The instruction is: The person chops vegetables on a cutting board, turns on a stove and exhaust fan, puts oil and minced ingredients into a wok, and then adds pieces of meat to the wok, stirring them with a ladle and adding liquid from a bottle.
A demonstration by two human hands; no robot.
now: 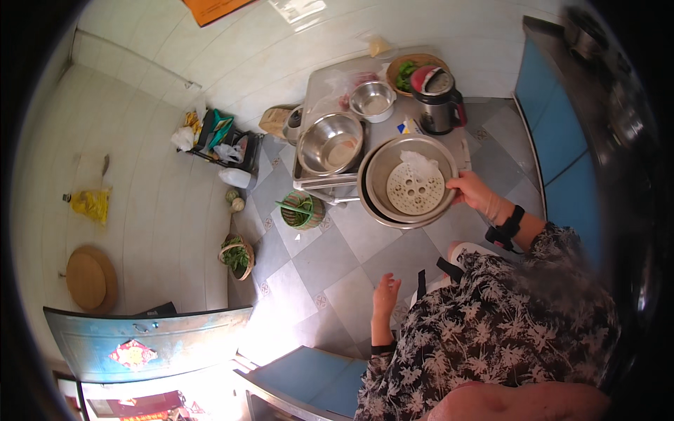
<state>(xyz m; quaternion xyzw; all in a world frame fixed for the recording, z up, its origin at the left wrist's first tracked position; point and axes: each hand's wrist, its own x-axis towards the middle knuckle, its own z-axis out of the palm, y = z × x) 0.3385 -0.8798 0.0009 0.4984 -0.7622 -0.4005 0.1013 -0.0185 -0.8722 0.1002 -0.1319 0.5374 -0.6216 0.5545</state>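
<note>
My right hand (467, 188) grips the right rim of a stack of metal basins (376, 176) at the near right corner of a small table (329, 87). Inside the top basin lie a round perforated plate (416, 194) and a crumpled white plastic piece (420, 163). My left hand (387, 296) hangs low over the tiled floor with its fingers apart, holding nothing. Left of the stack sits a wide stainless steel bowl (331, 144). Behind are a smaller steel pot (372, 101), a steel appliance with a red and black top (436, 100) and a wicker basket with leafy greens (408, 73).
Blue cabinets with a dark counter (574, 105) run along the right. On the floor stand a green handled basket (303, 210), a wicker basket of greens (237, 258), a plastic jug (237, 178) and a black rack (250, 152). A blue door (174, 342) stands at lower left.
</note>
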